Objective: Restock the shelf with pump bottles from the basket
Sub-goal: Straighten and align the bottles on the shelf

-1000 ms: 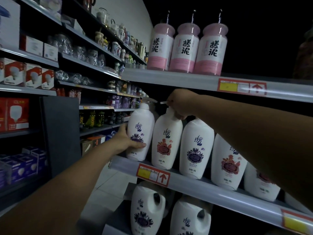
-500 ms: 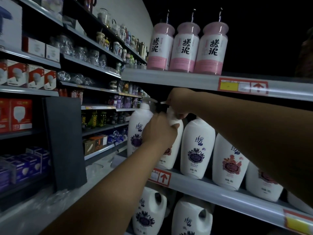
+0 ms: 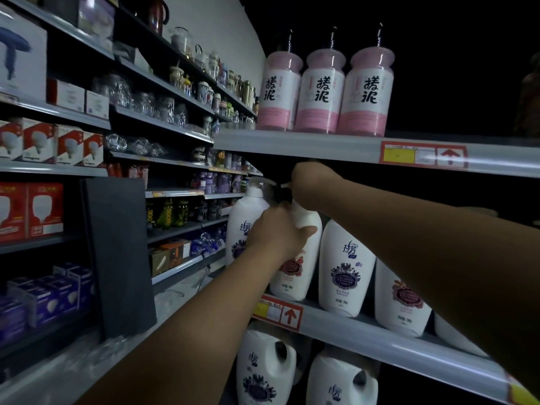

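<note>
Two bare hands work on one white pump bottle (image 3: 298, 258), the second from the left in a row standing on the grey middle shelf (image 3: 380, 337). The left hand (image 3: 276, 233) wraps the bottle's shoulder, fingers curled round the body and thumb lying across the front just under the neck. The right hand (image 3: 311, 185) reaches in from the right above it, fingers bunched and pinching the bottle's pump head, whose pale nozzle tip shows at the hand's left edge. The bottle stands upright on the shelf with its red-flower label partly hidden by the left wrist. Just beside it to the left stands the end bottle (image 3: 244, 229), purple-labelled, with its pump head blurred. To the right the row continues with a purple-labelled bottle (image 3: 346, 270) and a red-labelled bottle (image 3: 401, 299), each close to its neighbour; a further white bottle lies mostly behind the right forearm. A red and yellow price tag (image 3: 277, 311) is fixed to the shelf's front edge below the gripped bottle. On the shelf above stand three pink jars (image 3: 324, 92) with black characters. Below the middle shelf, two white handled jugs (image 3: 266, 369) are visible. To the left, a dark upright panel (image 3: 119, 255) fronts further shelving holding boxed light bulbs (image 3: 32, 209) and glassware.
</note>
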Motion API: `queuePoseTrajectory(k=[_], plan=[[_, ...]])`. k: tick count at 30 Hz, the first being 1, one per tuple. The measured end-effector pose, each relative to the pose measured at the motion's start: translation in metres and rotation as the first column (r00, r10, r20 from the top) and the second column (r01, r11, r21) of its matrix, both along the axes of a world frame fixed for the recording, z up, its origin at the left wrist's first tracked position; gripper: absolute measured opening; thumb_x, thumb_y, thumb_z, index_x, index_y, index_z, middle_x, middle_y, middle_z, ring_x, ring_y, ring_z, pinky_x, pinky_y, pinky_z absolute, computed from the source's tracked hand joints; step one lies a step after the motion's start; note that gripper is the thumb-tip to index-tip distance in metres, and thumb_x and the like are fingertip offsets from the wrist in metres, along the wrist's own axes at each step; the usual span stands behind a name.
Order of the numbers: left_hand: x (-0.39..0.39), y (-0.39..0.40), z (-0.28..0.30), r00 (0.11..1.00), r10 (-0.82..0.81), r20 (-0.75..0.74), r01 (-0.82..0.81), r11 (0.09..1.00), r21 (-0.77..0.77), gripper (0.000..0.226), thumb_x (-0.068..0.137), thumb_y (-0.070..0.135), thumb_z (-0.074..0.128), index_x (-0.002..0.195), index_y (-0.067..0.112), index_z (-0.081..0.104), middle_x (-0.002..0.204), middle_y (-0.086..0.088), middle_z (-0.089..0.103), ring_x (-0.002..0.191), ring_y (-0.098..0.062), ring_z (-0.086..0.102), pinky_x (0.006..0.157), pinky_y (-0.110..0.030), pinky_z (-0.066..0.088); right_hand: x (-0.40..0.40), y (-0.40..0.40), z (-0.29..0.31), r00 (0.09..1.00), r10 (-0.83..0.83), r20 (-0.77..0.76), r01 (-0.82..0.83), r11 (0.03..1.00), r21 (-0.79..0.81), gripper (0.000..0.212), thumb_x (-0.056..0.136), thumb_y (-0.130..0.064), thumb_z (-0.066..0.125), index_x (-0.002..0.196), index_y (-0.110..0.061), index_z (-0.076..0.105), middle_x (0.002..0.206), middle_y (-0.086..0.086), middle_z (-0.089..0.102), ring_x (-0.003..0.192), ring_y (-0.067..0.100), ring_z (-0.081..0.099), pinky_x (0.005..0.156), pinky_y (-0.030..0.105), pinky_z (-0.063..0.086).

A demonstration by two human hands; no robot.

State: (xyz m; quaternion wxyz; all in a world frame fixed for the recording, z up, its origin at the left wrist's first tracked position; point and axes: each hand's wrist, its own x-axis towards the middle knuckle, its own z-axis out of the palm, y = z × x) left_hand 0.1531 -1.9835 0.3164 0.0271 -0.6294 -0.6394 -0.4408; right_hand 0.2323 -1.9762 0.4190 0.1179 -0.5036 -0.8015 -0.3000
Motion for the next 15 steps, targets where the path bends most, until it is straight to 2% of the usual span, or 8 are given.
queuePoseTrajectory(k=[3,7,9,11,12,13,14,15], plan=[[0.0,0.001,0.0,1.0,0.01,-0.001,-0.01,1.0,0.003,0.067,0.082,0.059,0.064,0.135,0.022,0.047,0.126,-0.007,0.061,0.112,-0.032,0.06,0.085,-0.04,0.052,-0.003,0.001,0.0,1.0,-0.016,-0.025,0.016,1.0,-0.015,0.025,0.097,-0.009,0.046,0.112,-0.003,0.064,0.115,0.013,0.063,0.103,0.028,0.06,0.085,0.033,0.049],[0.002,-0.002,0.002,1.0,0.007,0.025,-0.007,1.0,-0.028,0.062,0.082,0.057,0.065,0.13,0.021,0.052,0.123,-0.006,0.062,0.109,-0.031,0.061,0.084,-0.04,0.052,-0.002,0.005,-0.002,0.998,-0.01,-0.067,0.009,1.0,-0.026,0.021,0.093,-0.01,0.05,0.105,-0.003,0.065,0.093,0.011,0.057,0.085,0.026,0.053,0.073,0.03,0.044],[0.001,-0.009,0.007,1.0,0.02,0.018,-0.02,1.0,-0.008,0.048,0.085,0.049,0.064,0.121,0.017,0.061,0.115,-0.007,0.063,0.104,-0.031,0.063,0.081,-0.039,0.053,-0.002,0.005,-0.003,0.998,0.005,-0.069,-0.007,1.0,-0.02,0.02,0.093,-0.009,0.049,0.103,-0.003,0.065,0.095,0.012,0.06,0.086,0.028,0.055,0.071,0.031,0.042],[-0.005,-0.016,0.011,0.995,0.047,0.087,-0.058,0.989,0.133,0.024,0.087,0.033,0.058,0.098,0.014,0.068,0.098,-0.008,0.065,0.088,-0.03,0.065,0.065,-0.034,0.05,-0.001,0.003,-0.005,0.998,0.014,-0.061,-0.015,1.0,-0.017,0.02,0.092,-0.008,0.047,0.099,-0.004,0.065,0.098,0.012,0.062,0.089,0.029,0.058,0.07,0.03,0.042],[-0.012,-0.019,0.011,0.984,0.076,0.163,-0.114,0.966,0.233,0.018,0.087,0.027,0.056,0.089,0.013,0.068,0.094,-0.007,0.063,0.079,-0.028,0.062,0.058,-0.03,0.043,0.0,0.003,-0.006,0.997,0.011,-0.071,-0.013,1.0,-0.027,0.018,0.092,-0.007,0.047,0.096,-0.006,0.064,0.1,0.013,0.064,0.086,0.029,0.057,0.069,0.031,0.043],[-0.02,-0.021,0.01,0.963,0.106,0.246,-0.183,0.931,0.315,0.014,0.086,0.024,0.056,0.088,0.015,0.066,0.096,-0.005,0.06,0.077,-0.025,0.058,0.056,-0.028,0.039,0.002,0.003,-0.007,0.996,0.013,-0.09,-0.017,0.999,-0.043,0.017,0.092,-0.008,0.047,0.094,-0.006,0.064,0.102,0.014,0.065,0.083,0.029,0.056,0.068,0.031,0.043],[-0.029,-0.02,0.008,0.942,0.131,0.309,-0.242,0.903,0.355,0.015,0.085,0.026,0.058,0.096,0.016,0.063,0.105,-0.005,0.056,0.083,-0.026,0.056,0.061,-0.029,0.04,0.003,0.003,-0.007,0.994,0.016,-0.105,-0.022,0.998,-0.052,0.017,0.092,-0.009,0.048,0.095,-0.006,0.064,0.104,0.015,0.065,0.082,0.029,0.056,0.068,0.031,0.043],[-0.039,-0.016,0.007,0.929,0.167,0.331,-0.282,0.897,0.339,0.027,0.084,0.031,0.062,0.108,0.018,0.06,0.116,-0.006,0.051,0.096,-0.029,0.053,0.07,-0.034,0.045,0.004,0.003,-0.008,0.993,0.023,-0.119,-0.03,0.998,-0.057,0.017,0.092,-0.011,0.048,0.096,-0.007,0.064,0.105,0.014,0.065,0.081,0.028,0.055,0.068,0.031,0.043]])
